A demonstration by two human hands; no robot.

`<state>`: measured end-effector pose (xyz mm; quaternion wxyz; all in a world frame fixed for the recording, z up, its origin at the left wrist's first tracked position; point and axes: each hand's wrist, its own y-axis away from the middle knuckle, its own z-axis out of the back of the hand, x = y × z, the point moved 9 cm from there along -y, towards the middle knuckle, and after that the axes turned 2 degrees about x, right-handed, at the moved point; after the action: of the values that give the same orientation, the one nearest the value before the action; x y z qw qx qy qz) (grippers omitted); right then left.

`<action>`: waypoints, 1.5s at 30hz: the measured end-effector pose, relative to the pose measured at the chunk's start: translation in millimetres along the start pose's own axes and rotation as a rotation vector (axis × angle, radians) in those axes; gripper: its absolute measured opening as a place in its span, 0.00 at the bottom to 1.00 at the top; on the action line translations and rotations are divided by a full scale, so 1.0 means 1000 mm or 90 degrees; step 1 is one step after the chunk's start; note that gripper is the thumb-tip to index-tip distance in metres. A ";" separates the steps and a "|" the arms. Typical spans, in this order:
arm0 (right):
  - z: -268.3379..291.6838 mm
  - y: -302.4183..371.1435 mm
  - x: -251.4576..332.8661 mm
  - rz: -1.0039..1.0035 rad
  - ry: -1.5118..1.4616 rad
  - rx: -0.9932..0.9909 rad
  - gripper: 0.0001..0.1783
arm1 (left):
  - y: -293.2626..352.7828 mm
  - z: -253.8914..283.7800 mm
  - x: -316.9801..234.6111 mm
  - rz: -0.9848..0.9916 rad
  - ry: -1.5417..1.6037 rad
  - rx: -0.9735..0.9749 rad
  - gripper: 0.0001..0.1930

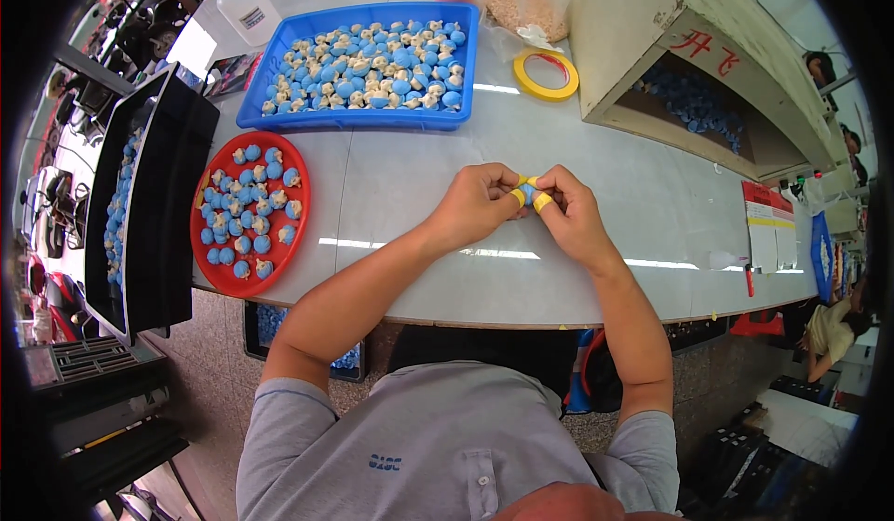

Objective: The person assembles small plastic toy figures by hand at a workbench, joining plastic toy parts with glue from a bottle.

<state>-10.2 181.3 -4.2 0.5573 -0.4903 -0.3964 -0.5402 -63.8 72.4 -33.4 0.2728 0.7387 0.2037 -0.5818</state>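
Note:
My left hand [480,206] and my right hand [573,216] meet over the middle of the table. Between their fingertips they pinch a small blue piece [529,192], mostly hidden by the fingers. Yellow tape is wrapped round the thumbs and fingertips of both hands. To the left, a round red tray [303,242] carries many small blue-and-cream figure parts [247,218]. Behind it, a blue rectangular tray [372,122] is full of similar parts.
A roll of yellow tape [519,76] lies beside a beige cabinet [605,65] with blue pieces inside. A black bin [168,232] stands at the table's left edge. A white bottle [247,9], a bag of pinkish pieces [526,9] and papers [771,228] are around the table.

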 end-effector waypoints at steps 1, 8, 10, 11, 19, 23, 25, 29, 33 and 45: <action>0.000 0.000 0.000 0.000 0.000 0.000 0.04 | 0.000 0.000 0.000 0.000 0.000 0.000 0.10; 0.001 0.000 0.002 -0.002 -0.001 -0.005 0.04 | -0.001 0.000 0.000 -0.001 0.008 0.002 0.11; 0.001 0.000 0.003 -0.004 -0.005 -0.006 0.04 | -0.001 0.000 -0.001 0.002 0.007 0.001 0.11; 0.001 0.000 0.004 -0.007 -0.008 -0.007 0.04 | 0.000 0.001 -0.001 0.006 0.010 -0.001 0.11; 0.002 0.000 0.005 -0.024 -0.037 0.000 0.05 | 0.000 0.001 -0.003 0.012 0.035 0.002 0.12; 0.002 -0.001 0.003 -0.047 -0.046 0.006 0.05 | 0.000 0.000 -0.004 0.013 0.034 0.015 0.13; 0.002 -0.001 0.003 -0.046 -0.041 0.007 0.05 | 0.000 0.000 -0.004 0.012 0.036 0.019 0.13; 0.002 -0.001 0.001 -0.031 -0.032 0.009 0.04 | 0.000 0.000 -0.003 0.016 0.033 0.011 0.12; 0.001 -0.001 -0.002 -0.017 -0.028 0.005 0.04 | 0.000 -0.001 -0.004 0.006 0.045 0.001 0.10; -0.005 0.002 0.000 -0.019 -0.002 0.007 0.06 | 0.001 0.001 0.000 -0.006 0.004 -0.011 0.11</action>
<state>-8.6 176.8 -5.7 0.5512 -0.4818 -0.4077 -0.5457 -63.8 71.5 -33.3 0.2759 0.7371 0.2130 -0.5789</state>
